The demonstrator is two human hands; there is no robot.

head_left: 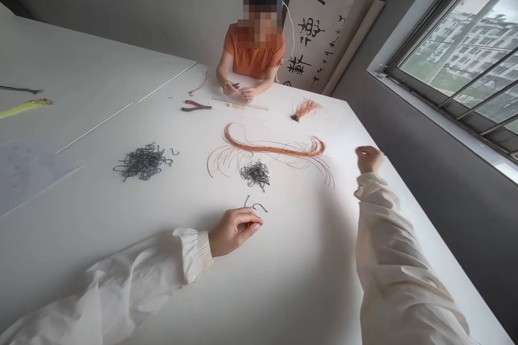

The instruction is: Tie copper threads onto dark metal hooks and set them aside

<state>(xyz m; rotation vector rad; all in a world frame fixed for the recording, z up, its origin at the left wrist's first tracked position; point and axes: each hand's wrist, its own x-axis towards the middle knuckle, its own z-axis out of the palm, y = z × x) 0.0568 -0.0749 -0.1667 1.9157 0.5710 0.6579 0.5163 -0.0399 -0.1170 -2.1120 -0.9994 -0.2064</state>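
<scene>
My left hand (234, 230) rests low over the white table, thumb and forefinger pressed together; whatever they pinch is too small to make out. Just beyond its fingertips lie a couple of loose dark hooks (260, 208). A small pile of dark hooks (256, 173) sits farther off, in front of a bundle of thin orange strands (275, 149) with curled ends. Near the table's right edge is my right hand (369, 158), its fingers curled closed. I cannot see what is in it, if anything.
A larger pile of dark hooks (144, 163) lies on the left. Across the table (259, 291) a person in an orange shirt (253, 56) works with both hands. Red-handled pliers (196, 106) and an orange strand bunch tied to hooks (306, 109) lie near them.
</scene>
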